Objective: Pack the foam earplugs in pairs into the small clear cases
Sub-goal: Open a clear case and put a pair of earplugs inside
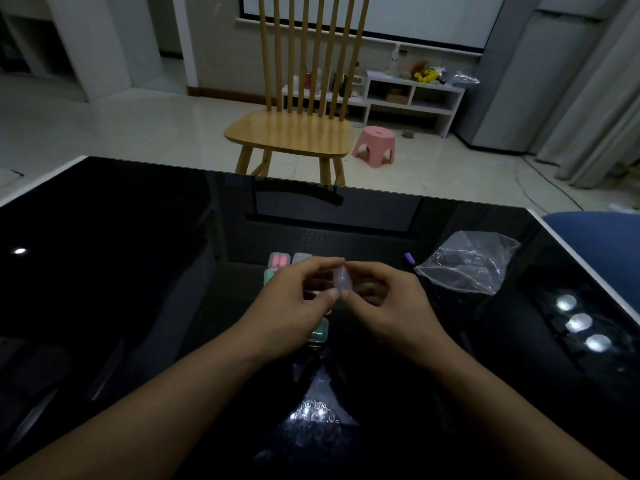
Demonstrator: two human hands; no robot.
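Reaching in from the near edge, both forearms meet over the glossy black table (pixel 104 271). Beneath the wrists lies a case with green earplugs (pixel 318 332). Above it, the left hand (pixel 294 303) and right hand (pixel 388 303) pinch a small clear case (pixel 341 281) between thumbs and curled fingertips, held off the table, its long axis running upright and slightly tilted. Whether it holds anything cannot be told. Just beyond sit a case with pink earplugs (pixel 279 260) and another clear case (pixel 300 258). Further right lie a purple earplug (pixel 409 258) and a crumpled plastic bag (pixel 467 265). Past the table stands a wooden chair (pixel 294 133).
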